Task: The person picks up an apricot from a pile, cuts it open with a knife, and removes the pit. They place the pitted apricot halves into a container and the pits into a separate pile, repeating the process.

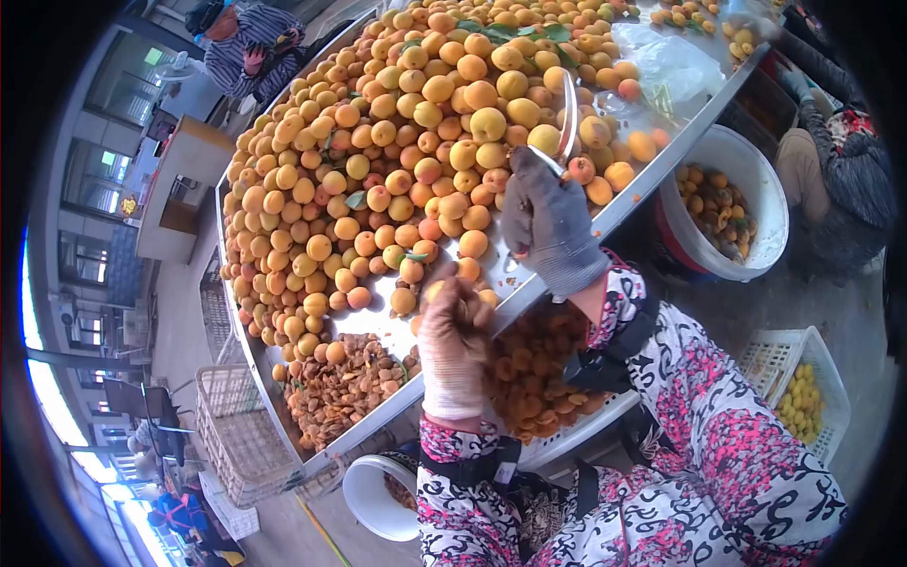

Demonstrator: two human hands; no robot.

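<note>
Your right hand (551, 227) grips a knife (567, 118) over the apricots (397, 142) heaped on the bench (661, 170), your left hand (453, 345) pinches one apricot (436, 289) above a crate (576, 437) of halves, and the white tub (770, 203) holds pits.

Outdoor yard, daylight, fisheye view. Grey concrete floor (831, 312). Long metal sorting table (652, 184) runs diagonally through the scene. White bucket (770, 189) stands just beside its right edge, white plastic basket (822, 378) on the floor nearby. Empty wire crate (236, 435) under the table's left end, small white pail (364, 491) below the near edge. Building with windows (94, 198) along the left. Wooden cabinet (184, 184) stands before it. Seated people at top and right.
</note>
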